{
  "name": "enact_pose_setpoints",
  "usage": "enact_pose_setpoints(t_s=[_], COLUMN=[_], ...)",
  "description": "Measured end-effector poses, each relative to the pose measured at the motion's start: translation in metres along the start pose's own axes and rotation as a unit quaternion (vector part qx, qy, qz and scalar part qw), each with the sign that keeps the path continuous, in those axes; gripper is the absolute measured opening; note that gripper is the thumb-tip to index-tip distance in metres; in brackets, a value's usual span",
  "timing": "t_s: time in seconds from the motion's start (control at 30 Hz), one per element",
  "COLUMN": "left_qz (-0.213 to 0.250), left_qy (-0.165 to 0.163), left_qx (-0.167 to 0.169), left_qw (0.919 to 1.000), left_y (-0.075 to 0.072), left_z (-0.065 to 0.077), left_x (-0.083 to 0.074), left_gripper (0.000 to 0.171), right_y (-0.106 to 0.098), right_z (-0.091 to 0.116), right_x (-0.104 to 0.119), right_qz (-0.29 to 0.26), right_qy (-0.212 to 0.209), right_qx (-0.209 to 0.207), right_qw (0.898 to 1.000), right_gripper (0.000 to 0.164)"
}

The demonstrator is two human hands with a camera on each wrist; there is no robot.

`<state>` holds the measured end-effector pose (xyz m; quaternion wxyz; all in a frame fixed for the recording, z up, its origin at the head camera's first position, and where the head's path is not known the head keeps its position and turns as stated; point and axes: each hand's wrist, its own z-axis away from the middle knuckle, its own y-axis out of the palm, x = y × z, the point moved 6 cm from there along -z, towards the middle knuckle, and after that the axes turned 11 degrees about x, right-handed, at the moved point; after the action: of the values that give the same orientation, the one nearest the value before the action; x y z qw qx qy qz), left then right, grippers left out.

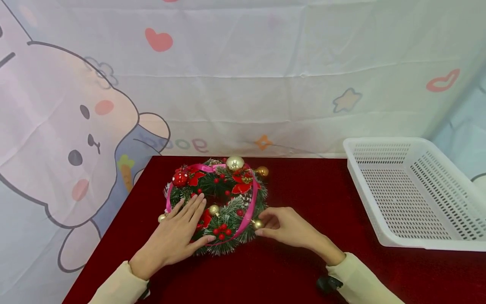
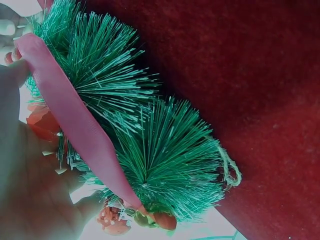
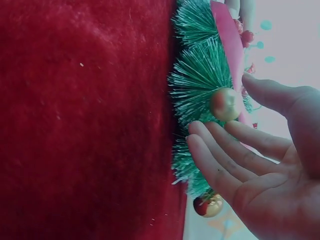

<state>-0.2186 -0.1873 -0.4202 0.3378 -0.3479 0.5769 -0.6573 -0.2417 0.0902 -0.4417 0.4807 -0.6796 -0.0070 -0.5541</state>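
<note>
A green Christmas wreath (image 1: 224,249) lies on the table, trimmed with red flowers, berries, gold balls and a pink ribbon (image 1: 251,205). Across its left front part, my left hand (image 1: 172,234) rests with fingers extended. In the left wrist view, the ribbon (image 2: 80,125) runs beside that hand over the green needles. At the wreath's right edge is a small gold ball (image 3: 225,104). My right hand (image 1: 286,226) is beside this ball, its thumb and fingers spread apart around it. The right wrist view shows no clear grip on the ball.
To the right stands a white plastic basket (image 1: 391,230) with perforated walls. A dark red cloth (image 1: 303,185) covers the table. Behind it hangs a pale printed curtain (image 1: 247,101). A larger gold ball (image 1: 235,163) and a red dotted mushroom (image 1: 180,179) sit at the wreath's far side.
</note>
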Motion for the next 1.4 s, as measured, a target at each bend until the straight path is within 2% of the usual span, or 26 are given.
enact_pose_setpoints(t_s=[0.33, 0.6, 0.97, 1.4], left_qz=[0.0, 0.0, -0.002, -0.001], left_qy=[0.0, -0.004, -0.004, -0.003], left_qx=[0.003, 0.005, 0.004, 0.005], left_qw=[1.0, 1.0, 1.0, 1.0], left_y=[0.0, 0.001, 0.001, 0.001], left_z=[-0.001, 0.0, -0.001, -0.002], left_x=[0.001, 0.001, 0.0, -0.001], left_gripper=[0.096, 0.096, 0.096, 0.095], right_y=[0.001, 0.001, -0.002, -0.014], right_z=[-0.008, -0.011, -0.01, -0.012], right_x=[-0.015, -0.017, -0.009, 0.006], right_qz=[-0.049, -0.077, -0.066, -0.046], right_qy=[0.032, 0.03, 0.029, 0.026], right_qx=[0.01, 0.016, -0.001, -0.028], right_qw=[0.998, 0.996, 0.997, 0.998], right_gripper=[0.034, 0.031, 0.02, 0.015])
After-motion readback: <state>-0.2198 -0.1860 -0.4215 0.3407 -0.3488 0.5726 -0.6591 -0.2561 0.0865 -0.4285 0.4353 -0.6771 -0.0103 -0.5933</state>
